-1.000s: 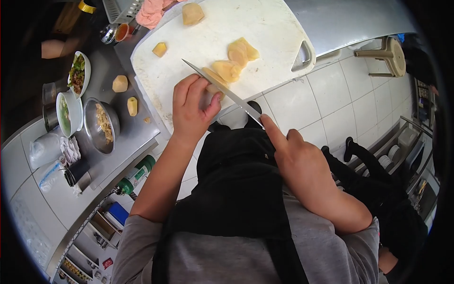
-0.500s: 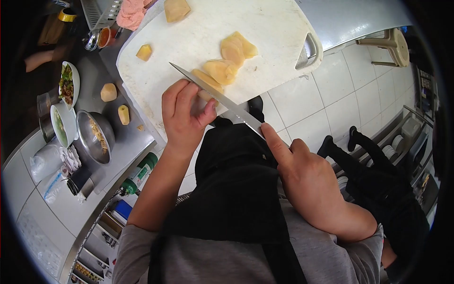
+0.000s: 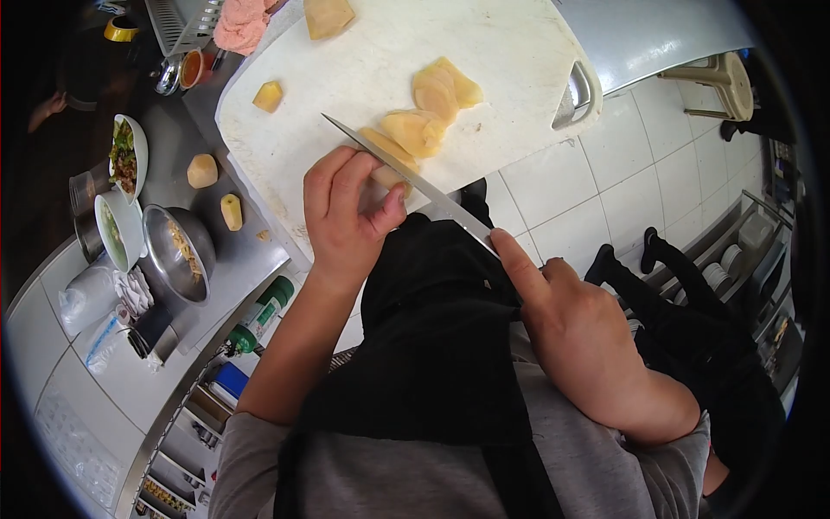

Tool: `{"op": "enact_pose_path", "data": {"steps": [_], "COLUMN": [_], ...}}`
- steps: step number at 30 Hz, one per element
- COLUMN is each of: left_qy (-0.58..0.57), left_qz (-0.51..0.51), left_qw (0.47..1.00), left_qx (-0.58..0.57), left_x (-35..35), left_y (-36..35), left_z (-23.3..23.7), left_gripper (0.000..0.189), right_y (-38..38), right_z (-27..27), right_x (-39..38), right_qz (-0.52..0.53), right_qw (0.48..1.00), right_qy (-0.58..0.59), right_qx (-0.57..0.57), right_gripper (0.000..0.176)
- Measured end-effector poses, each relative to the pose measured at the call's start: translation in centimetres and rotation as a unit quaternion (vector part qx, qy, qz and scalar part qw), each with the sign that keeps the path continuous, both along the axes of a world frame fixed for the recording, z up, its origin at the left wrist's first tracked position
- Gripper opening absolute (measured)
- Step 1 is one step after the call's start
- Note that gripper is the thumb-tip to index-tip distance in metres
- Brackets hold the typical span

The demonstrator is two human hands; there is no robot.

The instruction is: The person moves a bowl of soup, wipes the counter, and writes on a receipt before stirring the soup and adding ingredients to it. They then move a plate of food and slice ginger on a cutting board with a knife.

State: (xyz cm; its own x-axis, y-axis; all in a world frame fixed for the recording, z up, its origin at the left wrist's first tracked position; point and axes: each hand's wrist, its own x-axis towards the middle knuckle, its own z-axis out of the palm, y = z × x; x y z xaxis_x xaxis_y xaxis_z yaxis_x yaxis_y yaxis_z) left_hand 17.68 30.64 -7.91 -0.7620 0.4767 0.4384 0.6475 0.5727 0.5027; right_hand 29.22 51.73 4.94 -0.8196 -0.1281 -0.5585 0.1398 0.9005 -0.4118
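My right hand point(image 3: 571, 311) is wrapped round the handle of a long knife point(image 3: 432, 195), its index finger stretched along the blade's back. The blade lies beside a pale yellow vegetable piece point(image 3: 388, 177) at the near edge of the white cutting board point(image 3: 303, 60). My left hand point(image 3: 350, 203) pinches that piece, thumb on one side and curled fingers on the other. Just past the blade rest several overlapping yellow slices point(image 3: 415, 131). A small chunk point(image 3: 268, 97) and a larger block point(image 3: 328, 17) sit farther off on the board.
Left of the board, a peeled round piece point(image 3: 202, 171) and a smaller one point(image 3: 231, 212) lie on the metal counter, near a metal bowl point(image 3: 203, 251) and white bowls point(image 3: 119, 229). A pink cloth point(image 3: 242, 26) lies behind. Another person's dark-clothed legs point(image 3: 692, 303) show at right.
The board, knife and both my hands appear slightly farther right in view. The grip on the knife and on the piece looks the same.
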Motion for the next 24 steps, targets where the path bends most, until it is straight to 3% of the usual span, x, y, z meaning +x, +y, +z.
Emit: {"op": "enact_pose_path", "data": {"steps": [14,17,24], "left_qy": [0.001,-0.006,-0.015], "left_qz": [-0.002,-0.002,-0.002], "left_qw": [1.000,1.000,1.000], "left_qx": [0.005,0.011,0.012], "left_x": [0.0,0.0,0.0], "left_y": [0.0,0.0,-0.1], "left_z": [-0.1,-0.2,-0.2], "left_gripper": [0.037,0.036,0.036], "right_y": [-0.3,0.1,-0.8], "right_z": [-0.5,0.1,-1.3], "right_x": [-1.0,-0.6,-1.5], "right_qz": [-0.003,0.019,0.010], "right_qw": [1.000,0.999,0.999], "right_qy": [0.016,-0.023,0.032], "right_qx": [-0.009,0.013,0.024], "right_gripper": [0.072,0.072,0.068]}}
